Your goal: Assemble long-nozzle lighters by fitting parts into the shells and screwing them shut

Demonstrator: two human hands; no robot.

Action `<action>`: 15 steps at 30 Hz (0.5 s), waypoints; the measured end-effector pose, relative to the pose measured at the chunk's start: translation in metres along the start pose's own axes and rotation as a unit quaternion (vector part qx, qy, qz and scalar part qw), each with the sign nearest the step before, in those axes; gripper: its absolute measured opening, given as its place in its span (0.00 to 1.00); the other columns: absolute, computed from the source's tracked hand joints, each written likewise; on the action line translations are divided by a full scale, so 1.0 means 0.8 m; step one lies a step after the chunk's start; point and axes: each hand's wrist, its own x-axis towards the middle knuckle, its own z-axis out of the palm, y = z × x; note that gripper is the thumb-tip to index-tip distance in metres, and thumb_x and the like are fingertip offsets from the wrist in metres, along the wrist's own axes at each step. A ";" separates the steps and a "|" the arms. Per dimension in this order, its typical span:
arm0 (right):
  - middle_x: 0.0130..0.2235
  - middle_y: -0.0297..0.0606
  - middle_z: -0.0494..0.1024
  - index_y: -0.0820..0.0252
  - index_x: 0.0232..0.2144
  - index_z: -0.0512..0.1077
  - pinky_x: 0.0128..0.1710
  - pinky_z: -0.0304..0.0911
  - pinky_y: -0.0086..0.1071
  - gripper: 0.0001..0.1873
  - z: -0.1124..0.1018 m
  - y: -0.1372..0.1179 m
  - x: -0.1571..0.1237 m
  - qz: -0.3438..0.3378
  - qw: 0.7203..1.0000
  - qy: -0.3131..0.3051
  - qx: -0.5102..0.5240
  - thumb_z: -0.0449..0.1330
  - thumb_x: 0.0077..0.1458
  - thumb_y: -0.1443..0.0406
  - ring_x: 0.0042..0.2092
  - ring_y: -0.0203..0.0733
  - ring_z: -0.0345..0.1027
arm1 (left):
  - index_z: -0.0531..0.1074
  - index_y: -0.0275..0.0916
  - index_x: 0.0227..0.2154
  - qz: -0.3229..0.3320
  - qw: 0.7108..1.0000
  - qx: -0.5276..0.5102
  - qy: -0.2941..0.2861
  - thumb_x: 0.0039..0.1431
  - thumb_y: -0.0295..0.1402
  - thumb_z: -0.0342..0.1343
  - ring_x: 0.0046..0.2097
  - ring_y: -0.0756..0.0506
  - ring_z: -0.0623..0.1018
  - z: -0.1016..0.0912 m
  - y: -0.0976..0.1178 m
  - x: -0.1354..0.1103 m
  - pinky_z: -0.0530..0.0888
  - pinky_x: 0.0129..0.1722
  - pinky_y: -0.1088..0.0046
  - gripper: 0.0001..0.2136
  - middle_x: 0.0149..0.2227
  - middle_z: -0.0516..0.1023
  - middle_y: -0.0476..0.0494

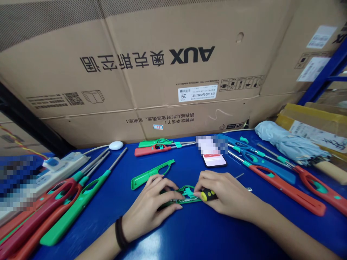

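An opened green long-necked lighter (187, 194) lies on the blue tabletop in front of me, its teal and pale inner parts showing. My left hand (158, 200) is closed over its left portion, fingers and thumb gripping the casing. My right hand (225, 193) is at the other end, shut on a small tool with a black and yellow handle (208, 195), perhaps a screwdriver; its tip is hidden. Just beyond my left hand rests a loose green casing half (150, 176) with a trigger loop. A thin metal piece (239, 176) pokes out behind my right hand.
Red and green lighters (89, 191) are heaped at the left beside a white power strip (61, 171). A phone (214, 159) lies ahead. More red lighters (287, 187) and blue ones (271, 164) lie right, near a folded umbrella (287, 141). A large cardboard box (151, 86) walls the back.
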 end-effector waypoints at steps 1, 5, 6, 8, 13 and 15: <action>0.36 0.34 0.75 0.58 0.35 0.74 0.31 0.57 0.28 0.07 0.000 0.000 0.000 0.000 1.000 -0.001 0.002 0.57 0.55 0.72 0.36 0.36 0.69 | 0.74 0.47 0.43 0.000 1.000 -0.003 -0.001 0.62 0.33 0.54 0.46 0.44 0.71 0.000 0.001 0.000 0.62 0.53 0.60 0.08 0.43 0.72 0.45; 0.35 0.34 0.76 0.58 0.34 0.74 0.31 0.57 0.28 0.07 0.000 0.000 0.000 0.005 1.000 0.001 0.011 0.57 0.55 0.71 0.36 0.36 0.69 | 0.73 0.47 0.43 -0.015 0.999 -0.030 -0.004 0.63 0.30 0.52 0.45 0.45 0.71 0.002 0.006 -0.001 0.67 0.48 0.66 0.09 0.46 0.70 0.45; 0.35 0.33 0.76 0.58 0.34 0.74 0.31 0.57 0.28 0.07 0.001 0.000 0.000 0.007 1.000 0.002 0.013 0.57 0.55 0.71 0.36 0.36 0.69 | 0.73 0.47 0.43 -0.020 0.999 -0.034 -0.005 0.63 0.29 0.51 0.44 0.45 0.71 0.002 0.007 -0.001 0.67 0.47 0.66 0.10 0.46 0.70 0.45; 0.35 0.33 0.76 0.58 0.34 0.75 0.32 0.58 0.27 0.07 0.001 0.000 0.000 0.009 1.000 0.003 0.020 0.57 0.55 0.71 0.35 0.36 0.69 | 0.72 0.46 0.44 -0.026 0.999 -0.034 -0.008 0.63 0.29 0.51 0.44 0.45 0.71 0.003 0.009 -0.001 0.66 0.48 0.65 0.10 0.46 0.70 0.45; 0.34 0.34 0.76 0.58 0.34 0.75 0.33 0.59 0.27 0.07 -0.001 0.001 0.001 0.009 0.999 0.000 0.034 0.57 0.55 0.71 0.36 0.37 0.69 | 0.71 0.44 0.45 -0.041 0.998 -0.039 -0.024 0.64 0.29 0.49 0.44 0.44 0.70 0.006 0.013 -0.001 0.66 0.49 0.63 0.10 0.46 0.69 0.43; 0.34 0.34 0.76 0.57 0.34 0.75 0.33 0.59 0.27 0.07 -0.002 0.001 0.001 0.009 0.999 -0.001 0.036 0.57 0.55 0.70 0.36 0.37 0.69 | 0.71 0.44 0.45 -0.046 0.997 -0.048 -0.027 0.64 0.28 0.48 0.44 0.44 0.70 0.007 0.014 -0.001 0.66 0.48 0.63 0.10 0.47 0.69 0.43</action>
